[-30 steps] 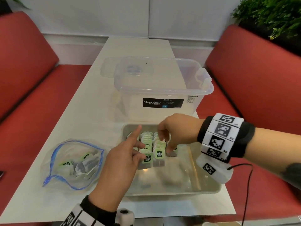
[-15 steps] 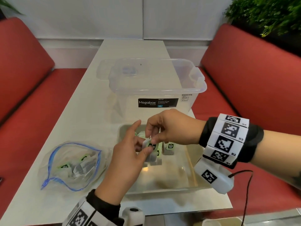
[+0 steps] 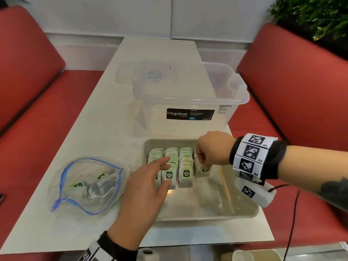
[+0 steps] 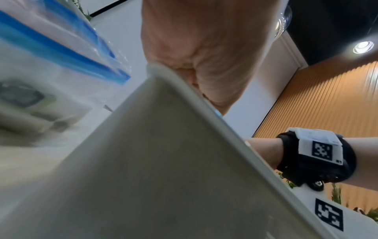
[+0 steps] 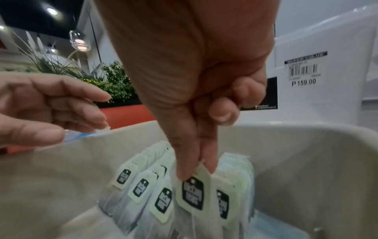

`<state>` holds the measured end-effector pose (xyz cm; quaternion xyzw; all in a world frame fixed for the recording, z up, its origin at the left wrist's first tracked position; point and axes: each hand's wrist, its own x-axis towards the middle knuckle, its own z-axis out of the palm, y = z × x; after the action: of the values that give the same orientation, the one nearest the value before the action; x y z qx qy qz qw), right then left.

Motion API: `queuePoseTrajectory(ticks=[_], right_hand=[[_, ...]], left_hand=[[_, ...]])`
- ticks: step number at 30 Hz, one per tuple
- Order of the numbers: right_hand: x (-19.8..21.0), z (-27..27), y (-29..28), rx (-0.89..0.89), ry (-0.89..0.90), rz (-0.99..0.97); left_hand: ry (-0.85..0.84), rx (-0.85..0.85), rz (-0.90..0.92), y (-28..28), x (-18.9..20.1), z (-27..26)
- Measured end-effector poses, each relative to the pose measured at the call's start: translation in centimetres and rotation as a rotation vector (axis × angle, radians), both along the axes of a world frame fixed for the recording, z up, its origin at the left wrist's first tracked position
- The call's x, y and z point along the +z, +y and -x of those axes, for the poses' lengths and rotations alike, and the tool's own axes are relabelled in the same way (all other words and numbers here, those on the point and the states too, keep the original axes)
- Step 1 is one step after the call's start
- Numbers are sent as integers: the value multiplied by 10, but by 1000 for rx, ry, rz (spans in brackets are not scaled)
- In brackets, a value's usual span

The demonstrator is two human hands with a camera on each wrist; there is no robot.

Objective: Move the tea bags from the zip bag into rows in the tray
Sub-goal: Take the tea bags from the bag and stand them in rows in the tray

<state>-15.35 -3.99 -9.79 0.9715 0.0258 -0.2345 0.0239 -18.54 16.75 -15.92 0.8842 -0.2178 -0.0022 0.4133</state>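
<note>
My right hand (image 3: 211, 147) pinches one tea bag (image 5: 193, 194) by the top of its tag, thumb and forefinger closed on it, at the near end of the rightmost row in the tray (image 3: 250, 213). My left hand (image 3: 145, 187) hangs over the left rows, fingers loosely spread, gripping nothing; whether the fingertips touch the bags beneath I cannot tell. The zip bag (image 3: 86, 183) lies open on the table (image 3: 90, 129) left of the tray, a few bags inside. The head view hides the pinch behind my knuckles; the right wrist view shows it plainly. The left wrist view is mostly filled by the tray's outer wall, with the zip bag blurred. A clear storage box (image 3: 188, 102) stands beyond the tray.
</note>
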Motion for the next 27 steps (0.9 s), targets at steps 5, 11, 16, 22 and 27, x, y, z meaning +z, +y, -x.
queuePoseTrajectory(ticks=[5, 11, 16, 22, 27], right_hand=[[-16, -11, 2, 2, 42, 92], [-24, -17, 6, 14, 68, 176], [-24, -18, 7, 29, 61, 210], [-22, -17, 2, 40, 35, 210], [-16, -13, -3, 33, 28, 210]], left_hand=[[-37, 19, -10, 4, -4, 1], [-48, 24, -26, 7, -7, -1], [-52, 29, -26, 6, -9, -1], [-54, 36, -18, 5, -7, 1], [-105, 34, 25, 5, -6, 4]])
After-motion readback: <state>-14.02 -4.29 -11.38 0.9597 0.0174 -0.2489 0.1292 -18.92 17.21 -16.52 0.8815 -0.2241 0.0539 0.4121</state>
